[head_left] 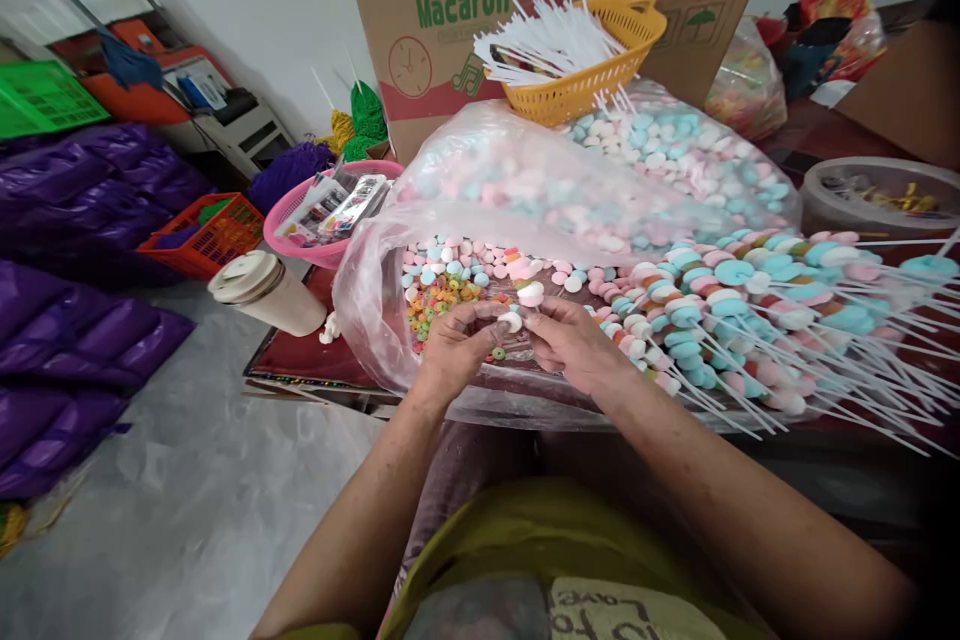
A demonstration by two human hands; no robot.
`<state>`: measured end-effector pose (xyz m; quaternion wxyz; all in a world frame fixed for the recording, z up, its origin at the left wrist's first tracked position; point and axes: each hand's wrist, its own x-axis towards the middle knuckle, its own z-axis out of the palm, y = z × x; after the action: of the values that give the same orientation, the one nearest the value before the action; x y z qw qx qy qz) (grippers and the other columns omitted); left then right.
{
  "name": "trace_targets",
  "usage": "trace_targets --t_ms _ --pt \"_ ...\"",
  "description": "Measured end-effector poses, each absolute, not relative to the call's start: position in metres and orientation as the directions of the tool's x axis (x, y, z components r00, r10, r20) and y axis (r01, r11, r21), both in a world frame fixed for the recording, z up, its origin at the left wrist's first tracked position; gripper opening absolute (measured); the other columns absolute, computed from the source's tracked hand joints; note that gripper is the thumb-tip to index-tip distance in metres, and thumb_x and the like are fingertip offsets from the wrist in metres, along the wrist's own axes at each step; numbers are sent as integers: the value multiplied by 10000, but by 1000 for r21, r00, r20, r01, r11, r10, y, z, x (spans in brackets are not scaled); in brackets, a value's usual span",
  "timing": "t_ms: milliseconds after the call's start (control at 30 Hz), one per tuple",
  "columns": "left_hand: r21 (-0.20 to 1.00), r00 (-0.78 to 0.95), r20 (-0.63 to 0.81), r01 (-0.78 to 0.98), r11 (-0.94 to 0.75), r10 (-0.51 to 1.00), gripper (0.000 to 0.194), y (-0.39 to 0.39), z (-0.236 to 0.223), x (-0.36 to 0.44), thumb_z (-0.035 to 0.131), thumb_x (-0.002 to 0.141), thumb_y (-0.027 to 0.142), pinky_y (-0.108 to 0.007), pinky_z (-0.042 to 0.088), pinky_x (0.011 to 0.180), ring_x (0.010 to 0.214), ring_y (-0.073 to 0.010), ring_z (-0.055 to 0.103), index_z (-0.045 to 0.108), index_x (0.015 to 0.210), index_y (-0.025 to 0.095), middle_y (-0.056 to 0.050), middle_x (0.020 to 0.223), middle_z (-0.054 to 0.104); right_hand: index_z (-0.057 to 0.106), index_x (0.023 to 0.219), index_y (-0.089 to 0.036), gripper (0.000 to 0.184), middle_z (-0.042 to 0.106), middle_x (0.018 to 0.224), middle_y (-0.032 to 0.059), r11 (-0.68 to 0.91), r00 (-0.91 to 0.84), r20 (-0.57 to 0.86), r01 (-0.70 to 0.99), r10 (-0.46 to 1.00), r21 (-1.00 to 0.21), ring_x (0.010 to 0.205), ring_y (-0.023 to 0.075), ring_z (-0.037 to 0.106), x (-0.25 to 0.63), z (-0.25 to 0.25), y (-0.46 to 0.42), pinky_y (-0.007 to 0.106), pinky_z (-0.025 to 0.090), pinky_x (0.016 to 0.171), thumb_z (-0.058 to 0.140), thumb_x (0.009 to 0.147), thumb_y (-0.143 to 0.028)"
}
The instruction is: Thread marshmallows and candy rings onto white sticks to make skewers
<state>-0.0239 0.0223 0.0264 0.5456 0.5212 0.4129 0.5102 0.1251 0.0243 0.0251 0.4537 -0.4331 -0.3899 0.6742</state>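
My left hand pinches a white marshmallow between thumb and fingers. Close beside it, my right hand is closed around the lower end of a marshmallow skewer, whose pink, white and orange pieces rise above the fingers. The stick itself is mostly hidden by my fingers. Small orange and green candy rings lie just beyond my left hand, in the mouth of a clear plastic bag. Loose pink, white and blue marshmallows are scattered behind them. Right of my right hand, finished-looking skewers lie piled.
A yellow basket of white sticks stands behind the bagged marshmallows, against a cardboard box. To the left are a pink basket with packets and a lidded cup near the table edge. A clear tub sits right.
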Motion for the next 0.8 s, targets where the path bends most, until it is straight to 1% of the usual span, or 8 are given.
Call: trace_targets --t_ms 100,200,300,467,600,667,700,800 --pt "990 88 138 -51 -134 987 156 14 29 -20 713 676 263 -260 466 692 716 -128 573 686 806 181 -13 790 656 489 695 -200 326 268 424 -126 -267 -219 -202 -328 955 -906 325 17 173 121 32 14 179 98 332 692 639 -449" --pt "965 77 249 61 -253 966 145 10 31 -22 710 679 254 -264 467 704 752 -139 565 686 805 187 -23 812 633 487 687 -200 301 277 420 -125 -234 -246 -148 -374 958 -897 329 17 177 120 36 7 177 114 332 679 669 -431" --pt "947 17 321 -3 -321 947 150 6 36 -20 722 671 248 -269 470 758 841 -150 576 673 802 193 -28 886 628 531 754 -195 268 295 438 -122 -193 -270 -88 -393 959 -899 333 17 191 120 39 2 178 123 332 677 697 -412" --pt "939 59 155 -319 -128 986 372 -1 40 -7 726 685 267 -283 483 792 877 -150 612 619 1037 210 -37 973 667 544 762 -186 299 324 450 -116 -196 -232 -100 -442 968 -876 337 17 199 116 42 0 186 119 330 709 657 -412" --pt "909 41 55 -416 -33 998 324 -1 35 -2 783 601 237 -262 499 759 781 -131 629 674 898 164 -24 841 697 509 726 -197 313 281 429 -125 -235 -280 -116 -442 953 -866 343 22 162 118 38 2 194 112 339 697 654 -437" --pt "883 21 7 -469 3 1000 303 1 32 -3 800 566 233 -273 519 705 704 -129 636 673 830 158 -17 763 699 512 750 -201 292 281 436 -118 -201 -272 -105 -351 956 -915 353 32 171 126 37 -1 202 127 351 643 712 -459" --pt "872 2 -14 -489 13 1000 291 2 31 -4 803 556 236 -284 529 679 678 -134 639 666 801 156 -16 745 699 522 762 -200 278 289 441 -110 -160 -253 -95 -252 963 -954 363 40 195 131 38 -4 206 145 361 605 750 -465" --pt "848 -41 -61 -530 30 997 317 7 30 -5 812 529 226 -309 545 628 677 -160 652 653 796 161 -14 752 700 546 715 -184 277 351 473 -72 19 -199 -13 158 980 -987 425 65 298 147 42 -18 223 222 412 517 827 -435"
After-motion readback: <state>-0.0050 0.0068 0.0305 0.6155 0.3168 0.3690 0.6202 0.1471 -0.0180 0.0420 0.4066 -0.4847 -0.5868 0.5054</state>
